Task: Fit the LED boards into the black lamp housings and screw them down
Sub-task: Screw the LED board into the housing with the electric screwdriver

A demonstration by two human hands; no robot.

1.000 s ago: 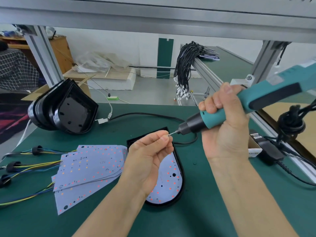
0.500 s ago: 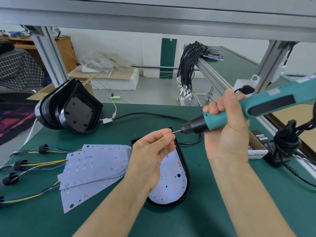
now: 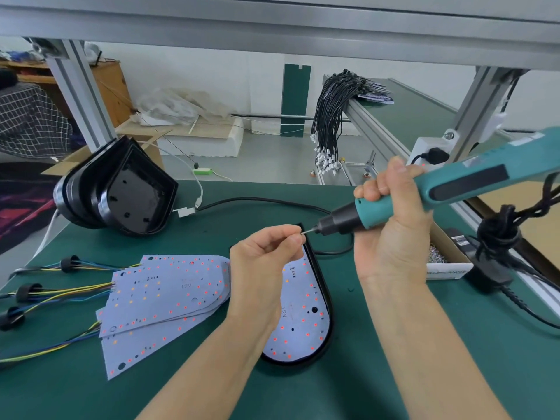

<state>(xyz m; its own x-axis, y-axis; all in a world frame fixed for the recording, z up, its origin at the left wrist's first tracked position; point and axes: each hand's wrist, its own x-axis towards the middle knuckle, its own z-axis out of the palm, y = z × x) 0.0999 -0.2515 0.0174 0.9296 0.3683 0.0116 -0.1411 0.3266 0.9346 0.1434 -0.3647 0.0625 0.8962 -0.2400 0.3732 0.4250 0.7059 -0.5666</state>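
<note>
The left hand [image 3: 266, 262] pinches a tiny metal screw [image 3: 301, 234], barely visible, between thumb and forefinger at the bit tip of a teal electric screwdriver with a black nose [image 3: 403, 201]. The right hand [image 3: 391, 225] is wrapped around that screwdriver, held slanted above the table. Beneath the left hand lies a black D-shaped lamp housing [image 3: 327, 298] with a white LED board [image 3: 303, 322] seated inside. Left of it sits a fanned stack of loose white LED boards [image 3: 163, 301] with coloured wires, on the green table mat [image 3: 378, 374]. Empty black housings [image 3: 121, 195] are stacked at the far left.

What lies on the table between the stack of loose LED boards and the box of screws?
In the head view, the black housing with an LED board seated inside, partly hidden by the left hand.
</note>
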